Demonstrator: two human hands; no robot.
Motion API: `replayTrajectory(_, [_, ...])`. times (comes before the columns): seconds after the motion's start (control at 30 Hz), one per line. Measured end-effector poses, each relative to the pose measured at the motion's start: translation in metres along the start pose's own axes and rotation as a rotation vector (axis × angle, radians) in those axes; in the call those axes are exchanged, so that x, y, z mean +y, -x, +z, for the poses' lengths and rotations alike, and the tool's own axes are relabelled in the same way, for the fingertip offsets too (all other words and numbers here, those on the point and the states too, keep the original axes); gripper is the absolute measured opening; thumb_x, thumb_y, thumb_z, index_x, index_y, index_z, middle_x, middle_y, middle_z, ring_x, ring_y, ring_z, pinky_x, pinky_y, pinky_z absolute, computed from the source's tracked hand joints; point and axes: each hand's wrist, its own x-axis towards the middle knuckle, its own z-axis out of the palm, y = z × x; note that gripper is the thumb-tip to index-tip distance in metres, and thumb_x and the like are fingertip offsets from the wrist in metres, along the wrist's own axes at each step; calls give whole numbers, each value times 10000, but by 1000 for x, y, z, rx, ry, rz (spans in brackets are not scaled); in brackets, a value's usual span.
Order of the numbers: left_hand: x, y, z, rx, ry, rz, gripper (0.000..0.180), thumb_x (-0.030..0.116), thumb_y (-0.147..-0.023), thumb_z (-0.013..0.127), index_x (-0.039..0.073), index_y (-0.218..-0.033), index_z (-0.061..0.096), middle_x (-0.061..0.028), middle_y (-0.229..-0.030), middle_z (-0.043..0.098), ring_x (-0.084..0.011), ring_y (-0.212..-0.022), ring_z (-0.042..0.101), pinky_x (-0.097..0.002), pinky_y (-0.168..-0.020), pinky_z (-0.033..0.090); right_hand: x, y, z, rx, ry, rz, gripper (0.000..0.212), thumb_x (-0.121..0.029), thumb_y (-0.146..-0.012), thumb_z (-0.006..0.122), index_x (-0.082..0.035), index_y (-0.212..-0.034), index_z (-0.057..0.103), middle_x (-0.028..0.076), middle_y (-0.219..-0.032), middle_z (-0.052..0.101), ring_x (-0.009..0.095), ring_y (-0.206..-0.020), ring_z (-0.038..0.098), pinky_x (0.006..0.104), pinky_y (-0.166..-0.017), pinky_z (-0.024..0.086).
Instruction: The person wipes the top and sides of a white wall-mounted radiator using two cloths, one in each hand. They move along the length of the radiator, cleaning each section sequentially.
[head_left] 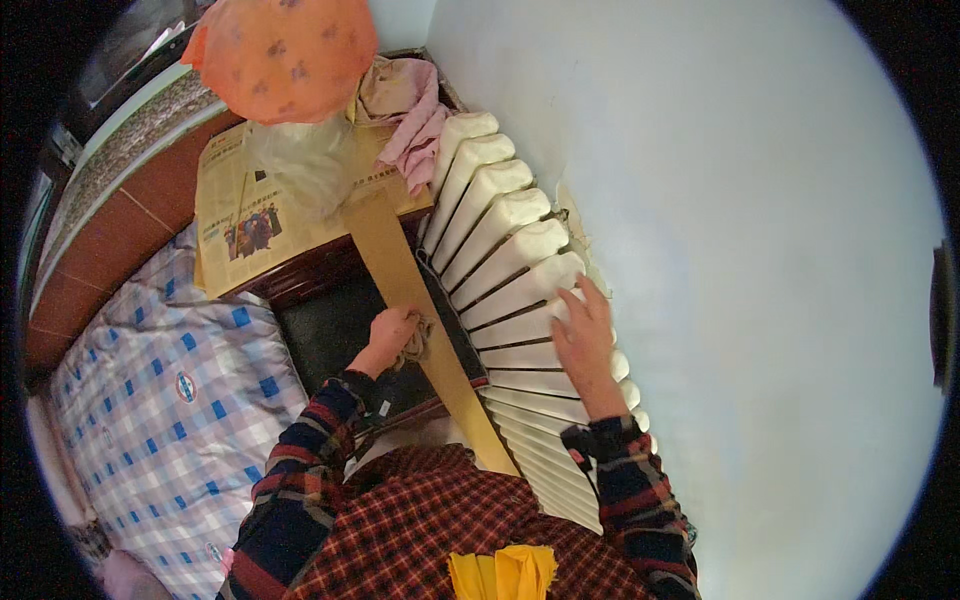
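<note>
A white ribbed radiator [505, 230] runs along the wall. My right hand [585, 345] is over its columns, fingers apart and holding nothing; the fingertips are at the column tops, but whether they touch is hard to tell. My left hand [387, 340] is closed on a crumpled grey-brown cloth [415, 342], which rests against a long flat tan board [395, 255]. The board lies lengthwise beside the radiator, reaching from a newspaper-covered cabinet [300, 280] toward my body.
Newspaper [225, 210], a clear plastic bag [305, 165], an orange patterned bag [285, 60] and a pink cloth [415, 140] sit on the cabinet. Left of me is a blue-checked bedspread [170, 400]. A black surface [325, 330] lies below the board. The pale wall [760, 250] rises on the right.
</note>
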Motion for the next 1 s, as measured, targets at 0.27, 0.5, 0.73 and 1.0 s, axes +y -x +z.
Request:
replayTrajectory(0.27, [131, -53, -77, 555, 210, 534, 225, 133, -876, 542, 91, -1088, 607, -110, -1108, 584, -338, -1026, 558, -417, -841, 484, 39, 56, -14, 9, 189, 111, 334, -152, -885, 545, -47, -1202, 569, 186, -1356, 463, 388, -1233, 431, 472, -1049, 361])
replayTrajectory(0.5, [213, -93, -61, 326, -449, 714, 402, 54, -786, 543, 155, -1163, 636, -50, -1081, 636, -264, -1037, 539, -384, -780, 540, 36, 54, -11, 74, 262, 56, 333, -128, -881, 521, -38, -1199, 564, 182, -1321, 495, 380, -1184, 464, 444, -1020, 397])
replayTrajectory(0.73, [243, -135, -48, 271, -623, 687, 337, 99, -808, 551, 103, -1136, 628, -59, -1074, 643, -287, -1015, 548, -389, -820, 525, 35, 52, -13, 42, 251, 99, 360, -146, -872, 531, -51, -1218, 563, 176, -1313, 495, 379, -1189, 464, 455, -1027, 393])
replayTrajectory(1.0, [165, -93, -59, 361, -491, 689, 315, 156, -801, 574, 95, -1106, 623, -78, -1130, 626, -306, -987, 579, -398, -803, 528, 35, 50, -14, 72, 246, 80, 323, -152, -877, 521, -49, -1178, 579, 161, -1286, 518, 369, -1164, 476, 435, -995, 418])
